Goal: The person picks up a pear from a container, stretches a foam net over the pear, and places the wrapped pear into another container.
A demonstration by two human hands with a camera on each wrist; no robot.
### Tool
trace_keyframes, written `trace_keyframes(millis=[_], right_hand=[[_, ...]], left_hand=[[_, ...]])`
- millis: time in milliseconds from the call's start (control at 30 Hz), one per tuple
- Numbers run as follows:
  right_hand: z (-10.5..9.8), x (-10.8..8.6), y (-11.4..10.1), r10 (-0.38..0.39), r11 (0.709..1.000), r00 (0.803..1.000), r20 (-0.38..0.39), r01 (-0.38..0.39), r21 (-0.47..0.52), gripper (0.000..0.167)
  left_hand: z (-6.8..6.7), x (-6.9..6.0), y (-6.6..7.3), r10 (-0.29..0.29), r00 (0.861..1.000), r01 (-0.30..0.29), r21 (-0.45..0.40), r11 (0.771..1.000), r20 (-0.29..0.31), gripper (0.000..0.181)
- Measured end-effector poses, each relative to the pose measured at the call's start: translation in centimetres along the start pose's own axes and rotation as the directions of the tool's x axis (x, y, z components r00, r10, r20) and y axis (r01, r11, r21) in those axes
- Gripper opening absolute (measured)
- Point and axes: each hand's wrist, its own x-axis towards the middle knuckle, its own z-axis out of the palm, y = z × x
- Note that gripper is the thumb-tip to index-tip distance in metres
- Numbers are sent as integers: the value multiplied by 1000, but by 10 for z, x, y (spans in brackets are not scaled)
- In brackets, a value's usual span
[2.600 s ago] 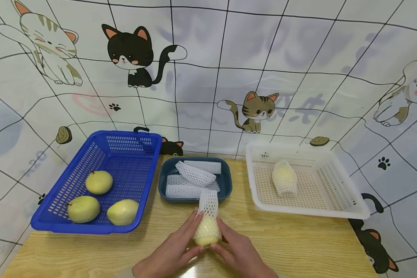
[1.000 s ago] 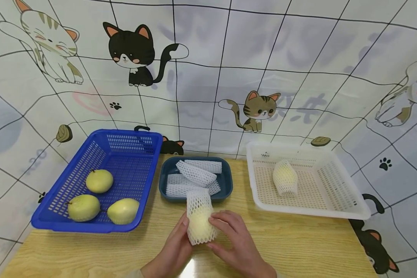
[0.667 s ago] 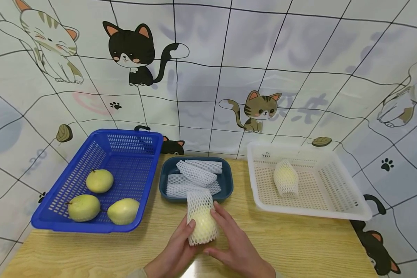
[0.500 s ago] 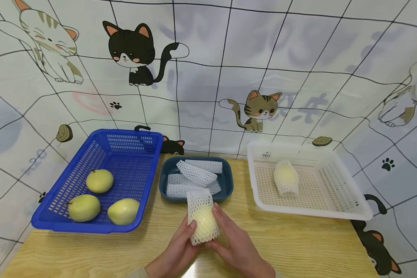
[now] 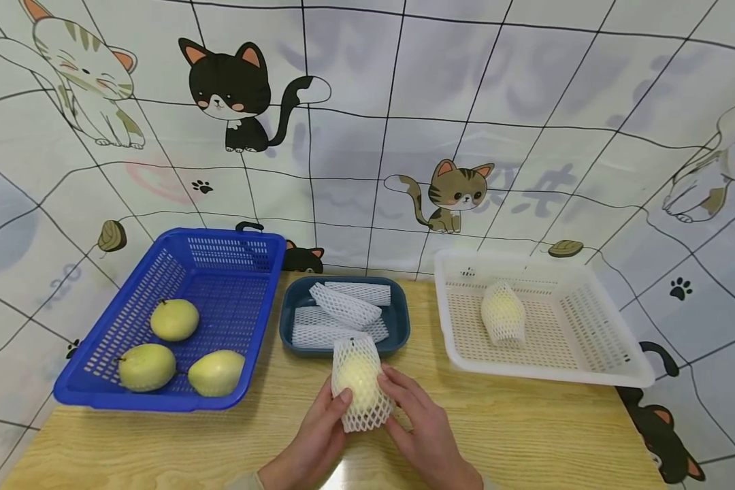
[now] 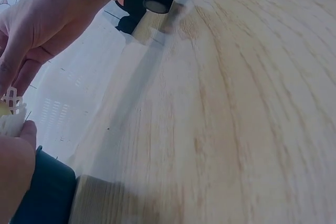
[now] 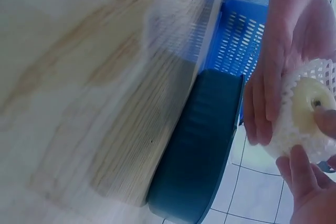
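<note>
In the head view, a pale yellow pear (image 5: 356, 381) in a white foam net sleeve is held between both hands above the table's front middle. My left hand (image 5: 318, 430) grips it from the left, thumb on the net. From the right, my right hand (image 5: 425, 430) holds it with fingers and thumb on the sleeve. The net's open mesh hangs past the pear's lower end. In the right wrist view, the pear's dark-centred end shows through the sleeve's opening, with fingers around it. Only an edge of the net (image 6: 11, 111) appears in the left wrist view.
Behind the hands stands a dark teal tray (image 5: 288, 340) of folded foam nets (image 5: 346, 306). At left, a blue basket (image 5: 262, 327) holds three bare pears (image 5: 174, 320). A white basket (image 5: 545, 373) at right contains one netted pear (image 5: 503, 313). A patterned sheet backs the wooden table (image 5: 527, 435).
The net has come down over the pear's lower end, which was bare at first. The pear now sits higher inside the sleeve. My right hand's fingers have shifted along its side.
</note>
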Motion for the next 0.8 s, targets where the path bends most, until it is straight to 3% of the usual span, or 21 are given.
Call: trace_keyframes(millis=[67, 233, 300, 367, 433, 567, 667, 800], right_hand=[[-1, 0, 0, 15, 1000, 999, 46, -16, 21, 46], [-6, -4, 3, 78, 988, 978, 196, -103, 119, 79], [-8, -5, 4, 129, 967, 965, 227, -173, 185, 82], [-10, -5, 5, 207, 927, 946, 248, -270, 258, 78], [-11, -4, 4, 295, 866, 916, 271, -376, 330, 72], [-13, 2, 0, 446, 712, 829, 337, -557, 429, 59], [-13, 7, -2, 510, 584, 765, 394, -644, 494, 52], [-12, 13, -5, 537, 435, 701, 469, -706, 558, 50]], left_hand=[[-1, 0, 0, 11, 1000, -11, -8, 1000, -18, 69], [-5, 1, 2, 47, 996, -45, 28, 999, -79, 69], [-6, 1, 4, 64, 990, -53, 93, 994, -123, 67], [-7, 2, 5, 83, 984, -56, 166, 984, -160, 64], [-7, 2, 6, 110, 975, -58, 258, 965, -194, 63], [-6, 3, 6, 165, 963, -69, 399, 915, -212, 69], [-6, 5, 6, 185, 959, -62, 481, 875, -213, 73], [-5, 6, 5, 195, 957, -40, 567, 822, -216, 77]])
